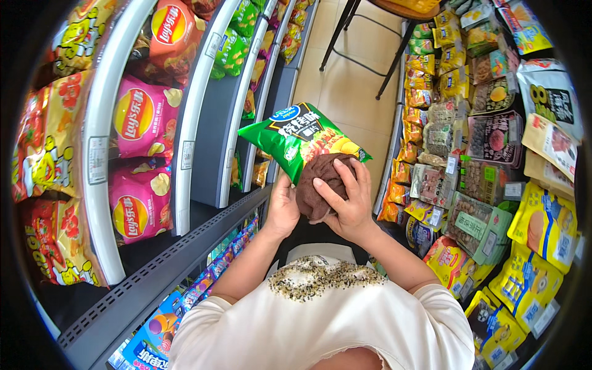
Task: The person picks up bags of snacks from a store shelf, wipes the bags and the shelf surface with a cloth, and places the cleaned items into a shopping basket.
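Note:
Held out in front of my chest is a green bag of potato chips point(286, 138) with a picture of chips on its front. My left hand point(283, 208) grips the bag's lower left edge, its fingertips hidden behind the bag. A crumpled brown cloth point(319, 185) is bunched under my right hand point(349, 196), whose fingers are bent around it. The cloth lies against the lower front of the bag and covers part of it.
Shelves on the left carry pink Lay's bags point(143, 115) and other snack bags, behind white shelf edges point(185, 152). Packaged snacks point(481, 180) fill the right-hand display. Ahead on the tiled floor point(356, 92) stands a stool point(397, 11) with dark metal legs.

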`<control>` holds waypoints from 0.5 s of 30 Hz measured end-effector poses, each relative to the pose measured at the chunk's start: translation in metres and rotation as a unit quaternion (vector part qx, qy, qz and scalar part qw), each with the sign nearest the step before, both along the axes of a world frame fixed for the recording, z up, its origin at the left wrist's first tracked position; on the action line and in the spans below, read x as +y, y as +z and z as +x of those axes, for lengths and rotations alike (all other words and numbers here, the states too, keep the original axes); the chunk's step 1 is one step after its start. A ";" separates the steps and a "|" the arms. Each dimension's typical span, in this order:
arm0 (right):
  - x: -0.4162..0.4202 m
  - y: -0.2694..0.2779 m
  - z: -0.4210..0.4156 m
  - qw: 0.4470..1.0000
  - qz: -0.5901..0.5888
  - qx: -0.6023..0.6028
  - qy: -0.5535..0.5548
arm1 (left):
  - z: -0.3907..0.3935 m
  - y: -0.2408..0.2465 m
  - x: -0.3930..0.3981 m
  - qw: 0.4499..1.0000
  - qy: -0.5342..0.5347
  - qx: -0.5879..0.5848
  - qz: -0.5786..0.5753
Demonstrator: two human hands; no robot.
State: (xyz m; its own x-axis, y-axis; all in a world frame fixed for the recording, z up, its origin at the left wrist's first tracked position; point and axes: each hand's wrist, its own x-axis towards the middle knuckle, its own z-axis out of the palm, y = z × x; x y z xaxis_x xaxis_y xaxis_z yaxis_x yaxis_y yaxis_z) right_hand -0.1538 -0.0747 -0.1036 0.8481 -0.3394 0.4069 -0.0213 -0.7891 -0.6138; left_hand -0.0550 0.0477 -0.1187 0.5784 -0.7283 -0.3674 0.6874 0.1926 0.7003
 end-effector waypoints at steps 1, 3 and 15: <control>-0.001 0.007 -0.001 1.000 0.003 -0.016 0.003 | 0.001 0.009 0.001 1.000 -0.009 -0.016 -0.005; -0.006 0.024 -0.007 0.999 -0.028 -0.025 -0.004 | 0.005 0.022 0.002 0.997 -0.027 -0.070 -0.011; -0.036 0.097 -0.029 0.991 0.040 -0.112 -0.065 | 0.020 0.084 -0.005 0.976 -0.123 -0.144 -0.108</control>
State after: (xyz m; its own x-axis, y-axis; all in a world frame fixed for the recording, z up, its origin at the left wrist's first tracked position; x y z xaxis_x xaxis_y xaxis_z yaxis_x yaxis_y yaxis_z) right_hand -0.1829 -0.1111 -0.0062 0.6868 -0.4777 0.5478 0.0246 -0.7380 -0.6744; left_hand -0.0349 0.0422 -0.0344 0.4335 -0.9004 -0.0374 0.5126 0.2123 0.8320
